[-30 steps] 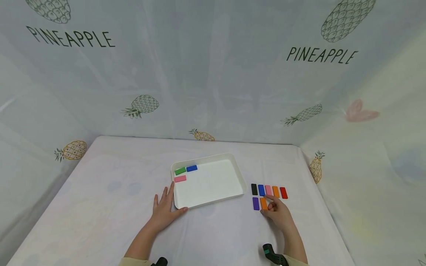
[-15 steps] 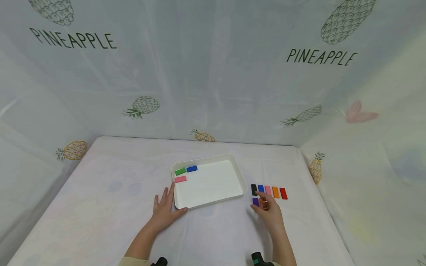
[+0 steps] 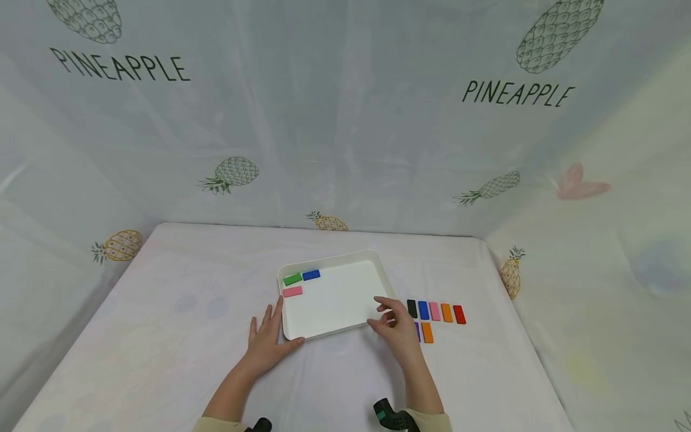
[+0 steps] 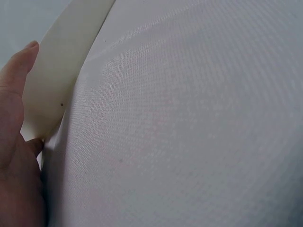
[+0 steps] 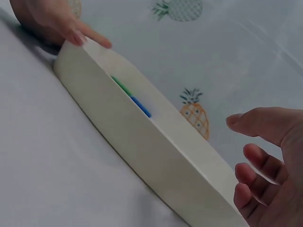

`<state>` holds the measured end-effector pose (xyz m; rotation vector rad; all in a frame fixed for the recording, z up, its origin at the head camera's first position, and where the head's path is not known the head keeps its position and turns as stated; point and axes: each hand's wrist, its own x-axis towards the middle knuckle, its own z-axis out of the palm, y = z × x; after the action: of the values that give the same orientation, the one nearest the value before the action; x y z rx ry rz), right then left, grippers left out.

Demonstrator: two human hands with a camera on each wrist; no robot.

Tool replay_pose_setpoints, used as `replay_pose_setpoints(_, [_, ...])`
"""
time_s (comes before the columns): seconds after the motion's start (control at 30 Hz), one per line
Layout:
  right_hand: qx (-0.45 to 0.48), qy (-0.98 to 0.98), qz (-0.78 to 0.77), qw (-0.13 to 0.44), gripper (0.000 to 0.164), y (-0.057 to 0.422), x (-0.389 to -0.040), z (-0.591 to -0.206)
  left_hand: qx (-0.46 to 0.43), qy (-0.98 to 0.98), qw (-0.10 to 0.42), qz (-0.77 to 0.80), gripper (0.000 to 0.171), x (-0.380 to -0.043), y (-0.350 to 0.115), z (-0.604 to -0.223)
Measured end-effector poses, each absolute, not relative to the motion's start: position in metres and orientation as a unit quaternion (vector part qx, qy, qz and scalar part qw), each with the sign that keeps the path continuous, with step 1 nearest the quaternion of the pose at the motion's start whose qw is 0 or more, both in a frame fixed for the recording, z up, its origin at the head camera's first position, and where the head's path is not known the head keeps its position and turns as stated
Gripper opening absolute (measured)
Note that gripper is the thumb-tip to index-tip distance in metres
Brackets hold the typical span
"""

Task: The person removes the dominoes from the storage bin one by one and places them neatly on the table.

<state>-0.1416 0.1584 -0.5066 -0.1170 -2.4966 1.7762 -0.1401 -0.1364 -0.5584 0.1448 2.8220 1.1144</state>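
Note:
My left hand (image 3: 266,348) rests with spread fingers at the left front corner of a white tray (image 3: 335,306), its index finger at the left rim and thumb at the front rim. Inside the tray lie a green block (image 3: 293,279), a blue block (image 3: 311,275) and a pink block (image 3: 293,291), all small, flat and rectangular. Over the tray's right front corner hovers my right hand (image 3: 396,330). In the right wrist view nothing shows between its fingers (image 5: 260,123); the lower ones are loosely bent. A purple block (image 3: 418,332) is partly hidden behind this hand.
Right of the tray, a black block (image 3: 412,308), a blue block (image 3: 423,310), a pink block (image 3: 434,311), an orange block (image 3: 447,312) and a red block (image 3: 459,314) form a row on the white tablecloth (image 3: 216,270). Another orange block (image 3: 427,333) lies in front.
My right hand has moved left, away from the row of blocks, to the tray's right front corner. The front orange block is uncovered again. My left hand has stayed put.

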Motion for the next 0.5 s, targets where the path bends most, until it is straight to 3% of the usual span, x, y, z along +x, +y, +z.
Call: replay_pose_setpoints(0.5, [0.072,-0.804,0.589,0.021,0.044,0.086,-0.155,-0.497,0.048,0.929,0.052,0.362,0.112,-0.140,-0.136,-0.558])
